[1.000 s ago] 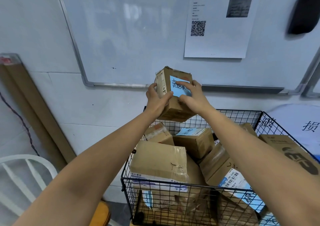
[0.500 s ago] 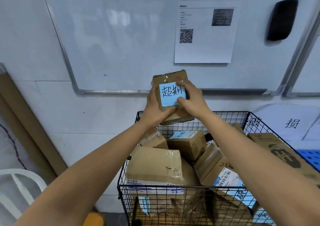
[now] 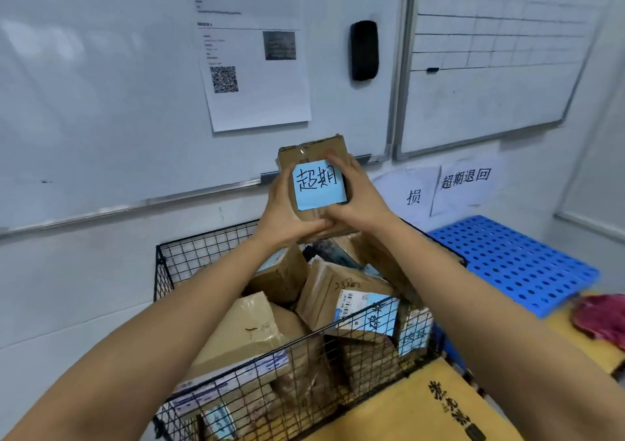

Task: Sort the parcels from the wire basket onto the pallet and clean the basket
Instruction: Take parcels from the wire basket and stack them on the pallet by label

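Observation:
A small cardboard parcel (image 3: pixel 313 151) with a blue handwritten note on its near face is held up above the black wire basket (image 3: pixel 203 249). My left hand (image 3: pixel 282 215) grips its left side and underside. My right hand (image 3: pixel 358 200) clasps its right side, thumb under the note. The basket below is full of several brown parcels (image 3: pixel 243 332), some with blue notes and shipping labels. A blue perforated plastic pallet (image 3: pixel 517 261) lies on the floor to the right of the basket, against the wall.
Two whiteboards hang on the wall behind, one with a printed sheet (image 3: pixel 253 68) and a black eraser (image 3: pixel 364 50). Paper signs (image 3: pixel 465 183) are stuck above the pallet. A red cloth (image 3: pixel 602 319) lies at the right. A large cardboard box (image 3: pixel 439 410) stands near the basket's front right.
The parcel has turned so the blue note faces me squarely. The view has swung right, bringing the blue pallet, the wall signs and the red cloth into sight.

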